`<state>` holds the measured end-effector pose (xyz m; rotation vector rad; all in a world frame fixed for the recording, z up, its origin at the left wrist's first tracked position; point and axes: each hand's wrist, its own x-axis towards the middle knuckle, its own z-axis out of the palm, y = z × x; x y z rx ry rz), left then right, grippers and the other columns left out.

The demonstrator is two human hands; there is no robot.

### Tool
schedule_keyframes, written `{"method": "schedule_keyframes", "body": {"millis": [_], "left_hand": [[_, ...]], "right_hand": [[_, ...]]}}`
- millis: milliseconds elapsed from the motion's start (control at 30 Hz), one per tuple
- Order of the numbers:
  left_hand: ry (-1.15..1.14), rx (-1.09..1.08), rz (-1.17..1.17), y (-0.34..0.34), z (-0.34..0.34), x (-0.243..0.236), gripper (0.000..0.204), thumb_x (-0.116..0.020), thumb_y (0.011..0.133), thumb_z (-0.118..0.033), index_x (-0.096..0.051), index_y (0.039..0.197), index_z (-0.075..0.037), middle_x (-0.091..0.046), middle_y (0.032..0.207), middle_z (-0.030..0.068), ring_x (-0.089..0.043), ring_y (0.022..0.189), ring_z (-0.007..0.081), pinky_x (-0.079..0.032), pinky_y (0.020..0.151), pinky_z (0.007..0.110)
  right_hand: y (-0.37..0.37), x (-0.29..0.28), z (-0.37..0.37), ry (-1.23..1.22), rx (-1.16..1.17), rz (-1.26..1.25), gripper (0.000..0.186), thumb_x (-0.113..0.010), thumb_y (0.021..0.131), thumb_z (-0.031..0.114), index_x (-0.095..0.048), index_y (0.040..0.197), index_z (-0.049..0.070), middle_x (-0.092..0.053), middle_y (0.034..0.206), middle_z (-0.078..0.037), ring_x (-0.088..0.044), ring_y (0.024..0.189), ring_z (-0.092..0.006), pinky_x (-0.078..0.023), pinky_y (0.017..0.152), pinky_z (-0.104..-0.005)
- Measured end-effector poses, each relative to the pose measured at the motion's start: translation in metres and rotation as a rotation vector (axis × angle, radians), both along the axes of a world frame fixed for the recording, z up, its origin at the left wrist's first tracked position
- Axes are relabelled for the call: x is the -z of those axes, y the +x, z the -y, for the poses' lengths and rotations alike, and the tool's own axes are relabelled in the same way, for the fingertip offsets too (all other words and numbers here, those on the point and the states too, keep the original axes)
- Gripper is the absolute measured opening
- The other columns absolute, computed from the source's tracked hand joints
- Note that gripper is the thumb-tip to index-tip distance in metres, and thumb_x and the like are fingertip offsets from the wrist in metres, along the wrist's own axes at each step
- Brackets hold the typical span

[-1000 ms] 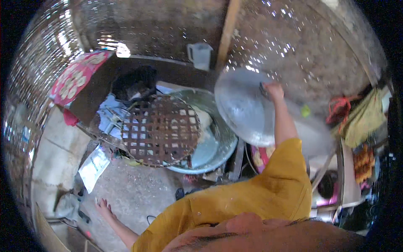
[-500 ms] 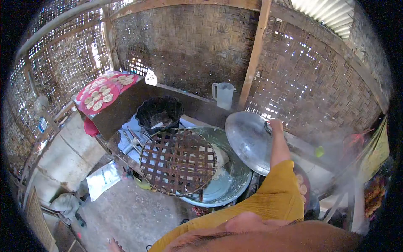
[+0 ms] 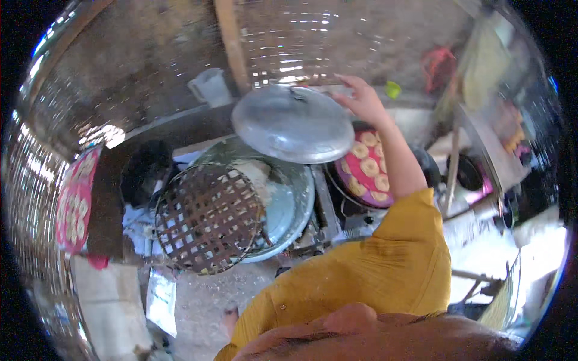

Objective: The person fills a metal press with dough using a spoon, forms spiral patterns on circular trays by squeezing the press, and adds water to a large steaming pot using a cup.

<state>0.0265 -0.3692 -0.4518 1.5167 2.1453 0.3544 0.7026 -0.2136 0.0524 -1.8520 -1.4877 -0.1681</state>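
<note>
1. Lid (image 3: 293, 129), domed and metal, slants between the basin and the pan, convex face and handle (image 3: 298, 93) toward my view. It overlaps the basin's far right side; what bears its weight is hidden, though I judge it leans on something behind.
2. Right grip (image 3: 361, 101) has its fingers spread apart, just beyond the lid's right edge and off the handle. I cannot tell whether a fingertip touches the metal; the spread looks more like steadying or letting go than carrying.
3. Left grip: I have only a small blurred patch of skin beside the mustard shirt (image 3: 361, 271), perhaps that hand, so I cannot tell how its fingers stand.
4. Round pan (image 3: 335, 188) sits right of the lid, partly behind the forearm. Pale rounds (image 3: 380, 182) lie spaced out on its pink sheet (image 3: 352, 169), probably to keep them from sticking together.
5. Blue basin (image 3: 308, 204) stands left of the pan, with an openwork basket (image 3: 208, 219) lying across its left side, perhaps so that it drains there.
6. Translucent jug (image 3: 214, 89) stands behind them against the wall, presumably to be within reach.
</note>
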Motion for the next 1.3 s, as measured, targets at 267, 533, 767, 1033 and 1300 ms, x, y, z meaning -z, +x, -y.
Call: {"method": "schedule_keyframes", "body": {"millis": [267, 533, 767, 1033, 1300], "left_hand": [[-0.392, 0.329, 0.305, 0.134, -0.063, 0.002, 0.055, -0.053, 0.078, -0.041, -0.038, 0.12, -0.009, -0.058, 0.085, 0.0137, -0.056, 0.074, 0.0246, -0.044, 0.063, 0.039], [-0.658, 0.689, 0.364, 0.282, -0.022, -0.025, 0.063, -0.049, 0.079, -0.048, -0.03, 0.126, -0.011, -0.056, 0.097, 0.015, -0.055, 0.084, 0.0262, -0.045, 0.069, 0.04], [-0.909, 0.49, 0.981, 0.455, 0.001, -0.085, 0.07, -0.046, 0.079, -0.054, -0.024, 0.131, -0.012, -0.055, 0.107, 0.0161, -0.055, 0.093, 0.0276, -0.046, 0.075, 0.04], [-1.106, -0.029, 1.503, 0.56, -0.017, -0.135, 0.072, -0.028, 0.077, -0.067, 0.004, 0.133, -0.035, -0.037, 0.128, 0.0168, -0.026, 0.123, 0.0327, -0.012, 0.094, 0.063], [-0.875, -0.225, 1.459, 0.569, -0.009, -0.114, 0.059, -0.029, 0.081, -0.06, -0.032, 0.128, -0.024, -0.034, 0.131, 0.0083, -0.029, 0.121, 0.0302, -0.014, 0.095, 0.059]], "right_hand": [[0.081, 0.023, 0.249, 0.299, 0.498, -0.578, 0.03, -0.057, 0.081, 0.02, -0.055, 0.105, 0.002, -0.056, 0.085, -0.002, -0.051, 0.077, -0.0085, -0.04, 0.066, -0.0208], [0.24, 0.157, 0.342, 0.316, 0.679, -0.972, 0.016, -0.056, 0.081, 0.022, -0.057, 0.088, 0.007, -0.052, 0.067, 0.002, -0.047, 0.056, -0.0065, -0.037, 0.048, -0.0175], [0.38, 0.248, 0.309, 0.216, 0.509, -1.174, 0.018, -0.051, 0.085, 0.026, -0.057, 0.091, 0.011, -0.056, 0.071, 0.002, -0.05, 0.058, -0.0053, -0.04, 0.047, -0.0188], [0.461, 0.3, 0.231, -0.166, 0.182, -1.33, 0.045, -0.04, 0.084, 0.051, -0.049, 0.111, 0.016, -0.057, 0.092, -0.001, -0.049, 0.084, -0.0111, -0.038, 0.072, -0.0313], [0.471, 0.331, 0.175, -0.597, -0.18, -1.371, 0.077, -0.023, 0.076, 0.07, -0.016, 0.136, 0.023, -0.045, 0.121, -0.011, -0.043, 0.105, -0.0231, -0.03, 0.092, -0.0406]]}}
